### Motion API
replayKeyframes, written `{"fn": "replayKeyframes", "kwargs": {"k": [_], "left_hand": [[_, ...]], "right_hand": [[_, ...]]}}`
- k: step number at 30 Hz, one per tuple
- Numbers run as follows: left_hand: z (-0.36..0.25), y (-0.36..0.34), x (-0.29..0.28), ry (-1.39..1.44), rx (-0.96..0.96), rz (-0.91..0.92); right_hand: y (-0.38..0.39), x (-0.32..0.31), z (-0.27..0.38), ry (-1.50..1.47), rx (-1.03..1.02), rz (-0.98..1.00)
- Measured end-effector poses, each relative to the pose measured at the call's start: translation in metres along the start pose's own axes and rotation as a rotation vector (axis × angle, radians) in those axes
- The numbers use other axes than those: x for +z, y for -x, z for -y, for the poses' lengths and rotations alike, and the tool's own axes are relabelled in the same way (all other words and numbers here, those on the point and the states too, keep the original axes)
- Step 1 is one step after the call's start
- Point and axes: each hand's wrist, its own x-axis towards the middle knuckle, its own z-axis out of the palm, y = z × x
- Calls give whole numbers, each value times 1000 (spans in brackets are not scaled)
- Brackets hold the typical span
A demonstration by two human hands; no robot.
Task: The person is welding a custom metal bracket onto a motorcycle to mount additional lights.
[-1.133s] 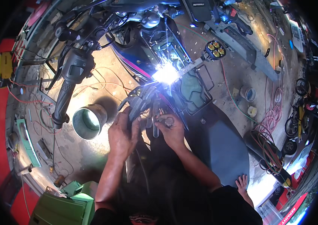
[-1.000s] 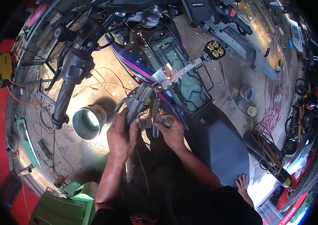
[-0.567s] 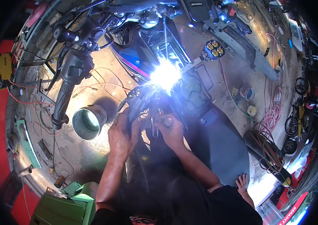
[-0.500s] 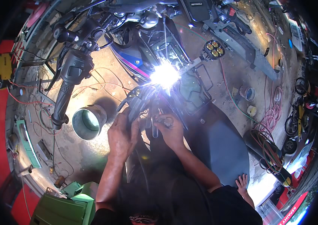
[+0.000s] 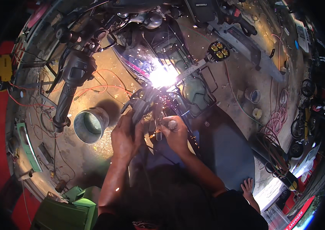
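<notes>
A dazzling white welding arc [image 5: 163,76] burns on the motorcycle frame ahead of my hands, throwing sparks and smoke. Its glare hides the metal at that spot. My left hand [image 5: 125,136] is closed around the near end of a dark curved part [image 5: 135,102], just left of the middle. Beside it, my right hand [image 5: 176,135] is closed, fingers curled around something with a grey rounded end [image 5: 173,125]; its kind is not clear. Narrow metal pieces between the two hands are blurred by glare and sparks.
The handlebar grip [image 5: 63,105] juts out at left, above a metal bucket [image 5: 90,124]. A round-lensed lamp [image 5: 218,51] sticks out on a bracket. Another person's hand [image 5: 247,186] rests by the dark seat [image 5: 229,153]. Hoses [image 5: 277,122] lie coiled on the right.
The arc has shifted slightly left, and more sparks and smoke surround it. Orange sparks now fall by my right hand. Both hands stay nearly in place, and the surroundings look darker.
</notes>
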Motion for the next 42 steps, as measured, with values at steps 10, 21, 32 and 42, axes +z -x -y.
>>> {"fn": "replayKeyframes", "kwargs": {"k": [10,21,32,42], "left_hand": [[-2,-3,1,-44,67,-26],[-2,0,-5,24,34,-42],[-14,-4,-10,0,-19,-32],[-10,-2,-17,-5,-32,-35]], "right_hand": [[5,9,-24,-121,3,-5],[6,12,-33,-96,28,0],[10,12,-37,-123,93,50],[11,-23,13,-333,99,1]]}}
